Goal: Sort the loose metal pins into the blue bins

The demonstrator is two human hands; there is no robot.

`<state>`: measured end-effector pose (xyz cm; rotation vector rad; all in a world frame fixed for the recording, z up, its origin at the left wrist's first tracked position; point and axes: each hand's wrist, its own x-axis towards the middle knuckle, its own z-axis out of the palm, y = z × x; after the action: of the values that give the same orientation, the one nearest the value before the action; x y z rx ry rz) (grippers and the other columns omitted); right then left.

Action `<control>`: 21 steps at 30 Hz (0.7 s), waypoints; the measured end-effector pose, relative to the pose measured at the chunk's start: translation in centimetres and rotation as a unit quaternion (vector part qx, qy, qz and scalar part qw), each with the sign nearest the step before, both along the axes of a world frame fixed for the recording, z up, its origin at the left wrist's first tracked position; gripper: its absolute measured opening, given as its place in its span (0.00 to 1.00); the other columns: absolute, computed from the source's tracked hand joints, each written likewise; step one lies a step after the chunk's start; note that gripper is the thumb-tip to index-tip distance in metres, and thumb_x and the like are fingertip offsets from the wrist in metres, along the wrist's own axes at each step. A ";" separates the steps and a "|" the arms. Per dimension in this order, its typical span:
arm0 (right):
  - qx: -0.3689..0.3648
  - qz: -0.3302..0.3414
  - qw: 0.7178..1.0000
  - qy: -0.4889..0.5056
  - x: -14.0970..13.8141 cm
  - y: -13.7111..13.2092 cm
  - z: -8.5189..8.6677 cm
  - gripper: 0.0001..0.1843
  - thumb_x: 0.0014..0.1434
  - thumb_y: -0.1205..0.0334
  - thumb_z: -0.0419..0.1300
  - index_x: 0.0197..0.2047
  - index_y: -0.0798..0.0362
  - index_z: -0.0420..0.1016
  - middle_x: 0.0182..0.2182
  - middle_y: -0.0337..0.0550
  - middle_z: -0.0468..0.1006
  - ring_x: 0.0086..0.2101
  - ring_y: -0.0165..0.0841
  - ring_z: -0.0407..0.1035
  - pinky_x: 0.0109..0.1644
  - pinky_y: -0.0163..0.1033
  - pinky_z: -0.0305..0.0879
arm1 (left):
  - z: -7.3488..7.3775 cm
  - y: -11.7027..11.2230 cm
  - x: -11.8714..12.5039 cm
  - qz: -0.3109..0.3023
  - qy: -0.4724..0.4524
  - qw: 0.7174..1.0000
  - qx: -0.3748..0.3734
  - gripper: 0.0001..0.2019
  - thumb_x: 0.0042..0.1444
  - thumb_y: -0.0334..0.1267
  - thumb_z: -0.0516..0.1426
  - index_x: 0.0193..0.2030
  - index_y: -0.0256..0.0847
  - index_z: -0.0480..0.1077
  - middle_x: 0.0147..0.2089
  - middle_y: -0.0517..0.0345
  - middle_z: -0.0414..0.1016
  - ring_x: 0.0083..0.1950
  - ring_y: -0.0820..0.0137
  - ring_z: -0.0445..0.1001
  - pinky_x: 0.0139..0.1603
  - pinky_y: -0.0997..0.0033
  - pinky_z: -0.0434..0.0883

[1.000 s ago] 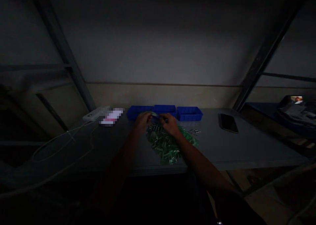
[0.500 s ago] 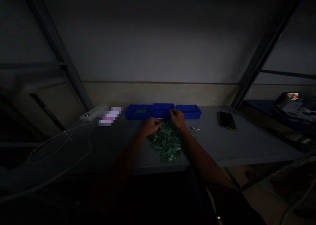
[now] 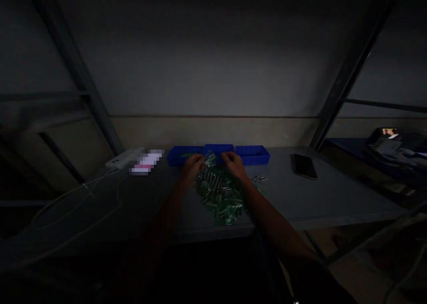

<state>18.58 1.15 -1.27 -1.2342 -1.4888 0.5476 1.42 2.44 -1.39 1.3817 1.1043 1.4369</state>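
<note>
My left hand [image 3: 192, 168] pinches a small clear greenish plastic bag [image 3: 210, 158], raised over the back of the pile. My right hand [image 3: 235, 165] is just right of the bag, fingers pinched together; what they hold, if anything, is too small to make out. Below both hands lies a heap of green plastic bags [image 3: 230, 210] with slim metal pins [image 3: 217, 182] among them. Behind the hands stand a left blue bin [image 3: 176, 160] with some greenish bags in it, a middle blue bin [image 3: 218, 147] partly covered by the hands, and a right blue bin [image 3: 256, 160].
A few loose metal pins [image 3: 259, 178] lie right of the heap. Farther right rests a dark phone [image 3: 304, 166]. On the left are a white box [image 3: 116, 161] with cables and a lit, blurred-out item [image 3: 147, 162]. Metal posts frame the grey table [image 3: 283, 206].
My left hand has come up and back a little, with a plastic bag now showing in it. My right hand has shifted slightly left, and more metal pins show on the heap.
</note>
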 end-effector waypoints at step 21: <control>-0.016 0.051 0.992 0.111 -1.4 -0.5 0.2 0.12 0.45 0.53 0.56 0.22 0.53 0.64 0.18 0.32 0.64 0.22 0.25 0.57 0.27 0.31 0.55 | 0.8 -1.0 0.9 0.002 0.035 0.999 -0.034 0.16 0.45 0.49 0.55 0.34 0.38 0.69 0.29 0.59 0.71 0.32 0.70 0.69 0.29 0.75 0.62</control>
<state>17.21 0.67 -1.10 -1.0887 -1.3639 0.7538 2.28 1.47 -0.57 1.3921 1.1903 1.3514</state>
